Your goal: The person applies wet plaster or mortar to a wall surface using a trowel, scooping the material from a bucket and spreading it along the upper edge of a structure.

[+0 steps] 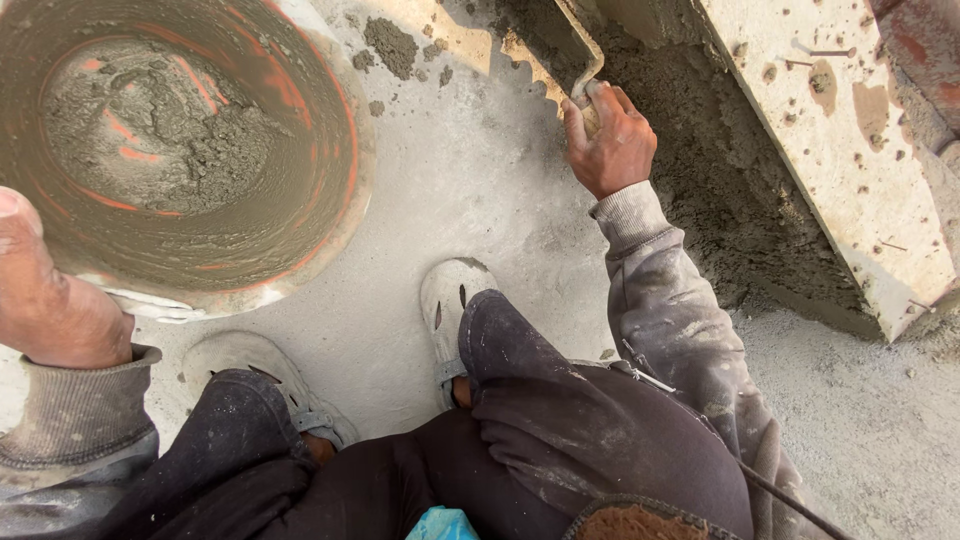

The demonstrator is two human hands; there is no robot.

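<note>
The right hand (610, 140) was clenched around the handle of a trowel (560, 45), whose blade lay against wet mortar (720, 190) packed beneath a pale, nail-studded board (840, 150). Left of the trowel stood a mortar-smeared bucket (345, 120); the left hand (45, 290) rested at its near rim, probably gripping it, though its fingers were cut off by the frame. Done well, the blade would stay flat and press evenly along the board's lower edge.

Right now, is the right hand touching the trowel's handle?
Touching. The head view shows the right hand with fingers wrapped around the trowel handle.
</note>
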